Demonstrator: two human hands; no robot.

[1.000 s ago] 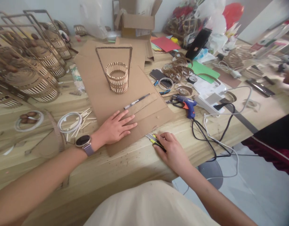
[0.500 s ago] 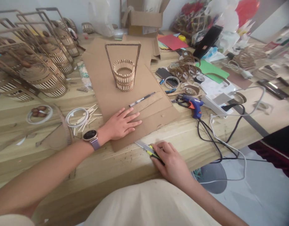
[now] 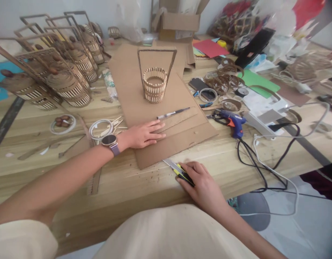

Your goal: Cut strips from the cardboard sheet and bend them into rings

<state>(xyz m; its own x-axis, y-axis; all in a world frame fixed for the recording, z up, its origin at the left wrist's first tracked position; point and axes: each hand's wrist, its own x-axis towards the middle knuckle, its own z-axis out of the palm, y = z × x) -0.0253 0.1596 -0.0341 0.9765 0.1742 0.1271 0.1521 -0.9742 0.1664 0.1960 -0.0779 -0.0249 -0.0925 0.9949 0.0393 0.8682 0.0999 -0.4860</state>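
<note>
My left hand (image 3: 146, 135) lies flat with fingers stretched on a large cardboard sheet (image 3: 179, 142). In my right hand (image 3: 200, 180) is a yellow and black utility knife (image 3: 179, 172), its blade out and pointing toward the sheet's near edge. The knife rests low over the wooden table. A pen (image 3: 173, 113) lies on the cardboard just beyond my left fingertips, by a narrow cardboard strip (image 3: 182, 119). Farther back on the sheet stands a small slatted basket (image 3: 155, 86) with a tall angular handle.
Several lidded baskets (image 3: 71, 86) crowd the left. Tape rolls (image 3: 101, 129) and thin sticks lie near my left wrist. To the right are a blue glue gun (image 3: 234, 122), a white power strip (image 3: 263, 124) and looping cables (image 3: 252, 162). An open cardboard box (image 3: 179, 23) stands behind.
The whole view has shifted, so things appear farther right. My left hand has slid slightly left on the cardboard relative to the pen. The knife stays in my right hand.
</note>
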